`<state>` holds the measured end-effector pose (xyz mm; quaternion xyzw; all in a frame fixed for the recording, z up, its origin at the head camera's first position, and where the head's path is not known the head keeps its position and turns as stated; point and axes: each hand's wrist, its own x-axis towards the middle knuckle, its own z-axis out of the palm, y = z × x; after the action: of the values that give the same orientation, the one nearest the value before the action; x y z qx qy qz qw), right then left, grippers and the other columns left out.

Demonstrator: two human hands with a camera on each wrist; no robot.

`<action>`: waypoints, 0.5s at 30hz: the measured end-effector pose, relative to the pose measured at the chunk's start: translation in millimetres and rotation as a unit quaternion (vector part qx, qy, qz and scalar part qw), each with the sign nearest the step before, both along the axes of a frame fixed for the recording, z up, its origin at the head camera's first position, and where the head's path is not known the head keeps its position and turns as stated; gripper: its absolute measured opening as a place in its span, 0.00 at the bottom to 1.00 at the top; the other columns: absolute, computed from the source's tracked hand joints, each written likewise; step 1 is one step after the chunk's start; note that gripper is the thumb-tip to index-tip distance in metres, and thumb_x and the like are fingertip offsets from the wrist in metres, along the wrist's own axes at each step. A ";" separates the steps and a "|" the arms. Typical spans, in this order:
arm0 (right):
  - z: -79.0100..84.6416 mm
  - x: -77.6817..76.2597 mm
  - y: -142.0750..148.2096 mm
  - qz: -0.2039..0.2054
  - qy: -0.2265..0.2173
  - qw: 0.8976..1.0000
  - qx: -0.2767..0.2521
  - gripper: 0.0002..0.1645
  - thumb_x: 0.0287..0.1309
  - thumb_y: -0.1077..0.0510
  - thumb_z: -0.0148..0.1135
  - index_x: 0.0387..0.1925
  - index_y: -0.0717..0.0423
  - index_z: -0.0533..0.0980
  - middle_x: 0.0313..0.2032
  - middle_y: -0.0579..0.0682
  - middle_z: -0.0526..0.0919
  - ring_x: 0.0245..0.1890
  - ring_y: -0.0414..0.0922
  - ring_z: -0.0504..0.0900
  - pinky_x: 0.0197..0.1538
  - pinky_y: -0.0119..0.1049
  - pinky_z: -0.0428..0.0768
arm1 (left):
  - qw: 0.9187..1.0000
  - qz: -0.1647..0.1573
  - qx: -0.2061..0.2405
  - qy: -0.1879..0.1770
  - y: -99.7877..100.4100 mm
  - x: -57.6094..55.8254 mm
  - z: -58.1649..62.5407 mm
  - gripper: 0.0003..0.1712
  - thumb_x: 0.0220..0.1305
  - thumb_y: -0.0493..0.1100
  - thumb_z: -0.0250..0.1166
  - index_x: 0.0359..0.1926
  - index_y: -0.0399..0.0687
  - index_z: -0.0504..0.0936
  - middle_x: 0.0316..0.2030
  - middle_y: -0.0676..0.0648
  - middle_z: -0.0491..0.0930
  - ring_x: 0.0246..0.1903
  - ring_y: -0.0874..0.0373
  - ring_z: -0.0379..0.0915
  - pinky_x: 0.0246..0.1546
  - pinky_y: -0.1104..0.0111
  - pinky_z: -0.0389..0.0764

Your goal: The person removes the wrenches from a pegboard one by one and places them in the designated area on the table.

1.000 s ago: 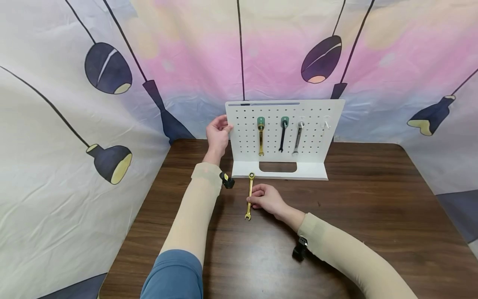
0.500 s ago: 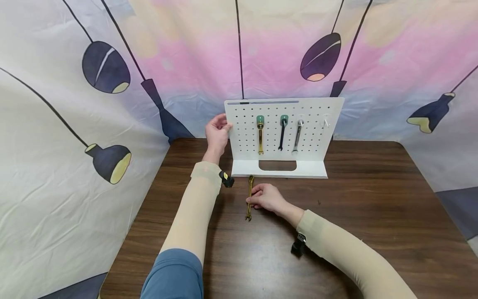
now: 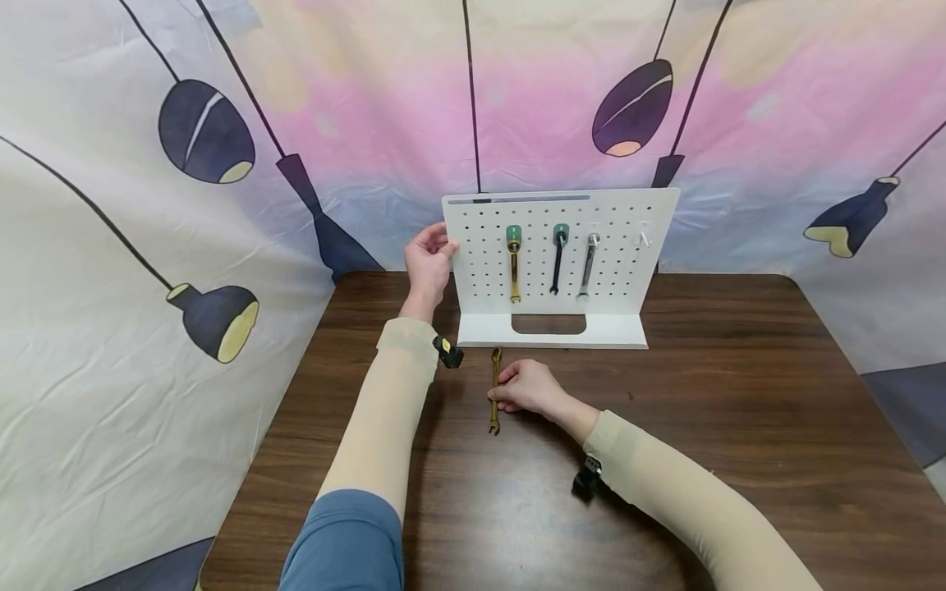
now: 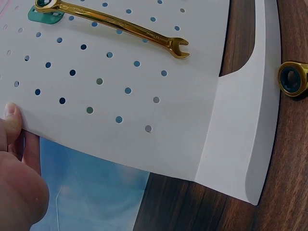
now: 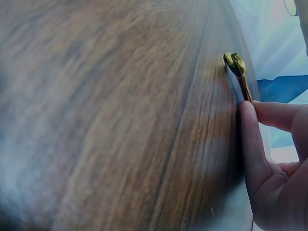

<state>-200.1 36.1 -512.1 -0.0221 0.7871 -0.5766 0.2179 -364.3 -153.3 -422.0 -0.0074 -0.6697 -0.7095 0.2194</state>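
My left hand (image 3: 427,267) grips the left edge of a white pegboard stand (image 3: 480,283), thumb on the front face and fingers behind. My right hand (image 3: 534,387) pinches a gold combination wrench (image 3: 494,417) near its middle, just in front of the stand's base. Its ring end points toward the stand; its open end faces me. In the right wrist view the gold wrench (image 5: 246,89) is close to the tabletop; whether it touches cannot be told. On the board hang another gold wrench (image 3: 515,275), a black wrench (image 3: 557,269) and a silver wrench (image 3: 588,269).
An unoccupied clear hook (image 3: 645,238) is at the board's right. Green pieces back the gold and black wrenches' hooks. The stand is on a brown wooden table (image 3: 739,394), with a lamp-patterned cloth (image 3: 414,107) hanging behind and at the sides.
The ring end of the held wrench has dropped slightly, from overlapping the stand's base to just in front of it. My left hand still holds the board's edge. The head view has shifted a little.
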 end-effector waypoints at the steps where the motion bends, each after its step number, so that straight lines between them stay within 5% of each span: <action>1: 0.2 0.2 -0.4 0.001 0.003 1.000 0.005 0.17 0.60 0.64 0.78 0.44 0.67 0.78 0.28 0.53 0.89 0.23 0.40 0.87 0.31 0.35 0.87 | 1.000 0.001 0.000 -0.001 -0.2 -0.4 -0.3 0.18 0.63 0.22 0.71 0.54 0.34 0.88 0.32 0.54 0.83 0.37 0.62 0.80 0.42 0.71 0.81; 15: 2.0 2.7 -0.6 0.006 0.016 1.000 0.017 0.15 0.60 0.65 0.77 0.42 0.65 0.78 0.27 0.52 0.89 0.23 0.41 0.87 0.30 0.35 0.87 | 1.000 0.001 -0.008 -0.006 0.0 0.8 0.3 0.19 0.64 0.23 0.71 0.56 0.34 0.87 0.33 0.54 0.82 0.39 0.62 0.79 0.43 0.70 0.81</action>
<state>-197.4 35.6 -510.0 -0.0326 0.8003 -0.5609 0.2094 -363.6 -153.3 -421.8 -0.0041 -0.6764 -0.7041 0.2162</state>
